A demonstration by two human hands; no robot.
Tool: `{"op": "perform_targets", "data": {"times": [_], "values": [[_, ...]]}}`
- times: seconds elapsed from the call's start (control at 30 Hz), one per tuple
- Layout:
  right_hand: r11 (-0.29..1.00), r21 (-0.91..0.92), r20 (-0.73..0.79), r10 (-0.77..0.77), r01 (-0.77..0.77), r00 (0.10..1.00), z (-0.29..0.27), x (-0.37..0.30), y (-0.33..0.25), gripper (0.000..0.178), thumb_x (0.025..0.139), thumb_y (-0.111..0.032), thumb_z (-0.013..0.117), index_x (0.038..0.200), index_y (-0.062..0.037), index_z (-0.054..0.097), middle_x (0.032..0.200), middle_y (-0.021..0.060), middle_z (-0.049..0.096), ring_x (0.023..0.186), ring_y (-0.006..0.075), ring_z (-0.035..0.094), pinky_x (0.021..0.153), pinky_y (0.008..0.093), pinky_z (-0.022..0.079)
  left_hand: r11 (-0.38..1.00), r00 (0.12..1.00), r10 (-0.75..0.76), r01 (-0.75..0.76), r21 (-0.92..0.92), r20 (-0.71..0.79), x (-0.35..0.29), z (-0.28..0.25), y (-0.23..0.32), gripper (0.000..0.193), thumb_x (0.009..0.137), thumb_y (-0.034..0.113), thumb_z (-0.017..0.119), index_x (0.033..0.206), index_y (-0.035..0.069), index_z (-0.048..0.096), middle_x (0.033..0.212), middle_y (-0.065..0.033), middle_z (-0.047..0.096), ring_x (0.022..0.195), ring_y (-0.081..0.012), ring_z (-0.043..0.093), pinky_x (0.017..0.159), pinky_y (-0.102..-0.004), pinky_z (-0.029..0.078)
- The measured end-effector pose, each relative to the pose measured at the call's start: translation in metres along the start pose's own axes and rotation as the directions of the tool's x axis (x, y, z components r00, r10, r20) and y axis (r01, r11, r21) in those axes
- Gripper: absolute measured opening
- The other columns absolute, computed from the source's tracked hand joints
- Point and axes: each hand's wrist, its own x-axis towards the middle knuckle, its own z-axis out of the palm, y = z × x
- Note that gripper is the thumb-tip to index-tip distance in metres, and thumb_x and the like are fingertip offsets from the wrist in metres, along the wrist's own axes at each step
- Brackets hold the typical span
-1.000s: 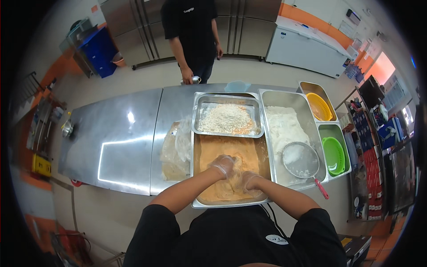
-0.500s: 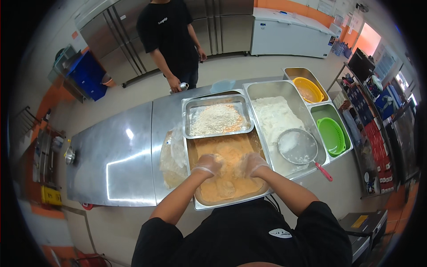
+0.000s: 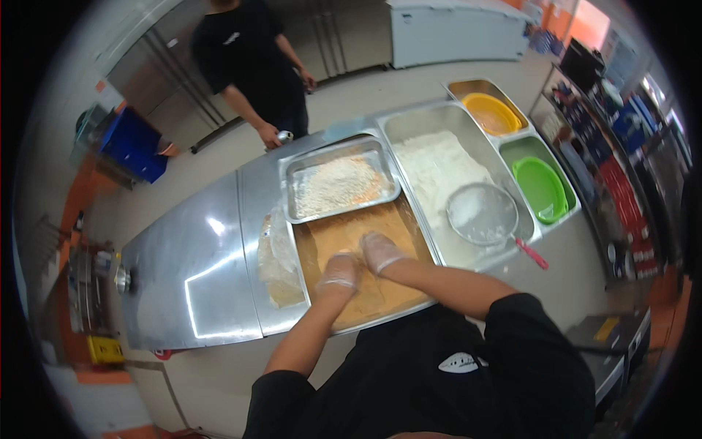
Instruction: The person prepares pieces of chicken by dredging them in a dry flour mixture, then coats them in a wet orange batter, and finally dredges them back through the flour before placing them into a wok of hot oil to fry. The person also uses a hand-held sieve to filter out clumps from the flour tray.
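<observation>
Both my hands wear clear plastic gloves and are down in a deep steel pan [image 3: 433, 257] of orange breading powder [image 3: 398, 225]. My left hand [image 3: 341, 272] presses into the powder near the pan's middle. Close beside it, slightly farther from me, my right hand [image 3: 380, 250] rests on the powder too. The fingers of both are sunk in or blurred, so their grip does not show. Whether anything lies under the powder cannot be seen. A shallow steel tray [image 3: 306, 214] with pale, crumbly flour mix [image 3: 338, 184] sits across the pan's far end.
To the right, a steel pan of white flour [image 3: 433, 162] holds a round sieve [image 3: 482, 214] with a red handle. Beyond it are a yellow basket [image 3: 491, 113] and a green basket [image 3: 541, 190]. A plastic bag [image 3: 276, 260] lies left; a person [image 3: 252, 69] stands across the table.
My hands have come together: the right has moved left, close to the left one. The powder beneath looks flatter, with the lumps less visible. The whole view has shifted and tilted slightly.
</observation>
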Motion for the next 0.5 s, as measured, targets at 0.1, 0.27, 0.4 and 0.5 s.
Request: {"op": "perform_targets", "data": {"times": [0.1,0.27,0.4,0.5], "values": [[0.997,0.008,-0.044,-0.070,0.070,0.997,-0.015,-0.009,-0.009,0.013,0.078,-0.008,0.059,0.086,0.0005,0.065,0.090,0.0245,0.065,0.090,0.0379,0.065,0.076,0.0451,0.053,0.996,0.998,0.058,-0.055,0.065,-0.038,-0.001,0.012,-0.013,0.022,0.079,0.023,0.060,0.082,0.003,0.068,0.087,-0.0236,0.065,0.086,-0.0395,0.063,0.075,-0.0450,0.050],[0.980,-0.052,0.061,-0.189,0.192,0.980,-0.035,-0.004,-0.012,0.021,0.084,-0.022,0.055,0.087,-0.0039,0.067,0.089,0.0213,0.066,0.090,0.0337,0.065,0.077,0.0418,0.052,1.000,0.994,0.024,-0.023,0.010,-0.106,-0.009,-0.007,-0.005,0.030,0.076,0.031,0.063,0.082,0.002,0.068,0.084,-0.0242,0.065,0.084,-0.0403,0.063,0.073,-0.0470,0.049],[0.970,0.124,-0.002,-0.209,0.207,0.978,-0.129,-0.013,0.015,0.027,0.084,-0.025,0.059,0.098,-0.0029,0.066,0.090,0.0172,0.067,0.085,0.0288,0.065,0.074,0.0369,0.052,0.993,0.984,-0.116,0.120,0.018,-0.135,-0.033,-0.020,-0.017,0.028,0.078,0.029,0.061,0.086,0.003,0.069,0.083,-0.0238,0.065,0.081,-0.0422,0.062,0.072,-0.0477,0.049],[0.851,0.510,0.199,0.026,-0.127,0.980,-0.201,-0.012,0.059,0.029,0.084,-0.025,0.063,0.103,-0.0032,0.065,0.080,0.0091,0.065,0.074,0.0151,0.061,0.069,0.0298,0.050,0.997,0.960,-0.066,0.054,-0.051,-0.272,-0.050,-0.023,-0.022,0.028,0.079,0.027,0.060,0.086,0.002,0.068,0.078,-0.0232,0.065,0.075,-0.0392,0.063,0.068,-0.0454,0.049]]}}
